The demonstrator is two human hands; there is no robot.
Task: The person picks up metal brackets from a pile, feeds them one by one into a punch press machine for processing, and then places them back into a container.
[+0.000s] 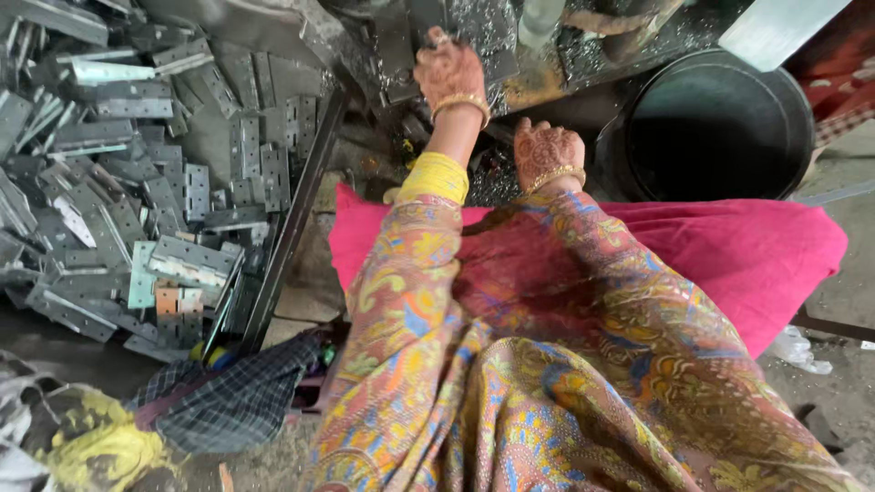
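Left hand (448, 75) presses a flat grey metal plate (401, 55) on the machine bed (547, 64) at the far edge, fingers bent over it; right hand (545, 155) rests loosely curled just below, grip empty. Risk: fingers so near the tooling could get nicked or pinched, & swarf (474, 23) is sharp. Fingertips & the machine's working part are cut off at top, can't tell exact hold

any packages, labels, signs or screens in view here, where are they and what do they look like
None that can be made out: no package, label, sign or screen shows.
Only a heap of grey metal hinges at left, a black tub at upper right, and both hands at the machine.
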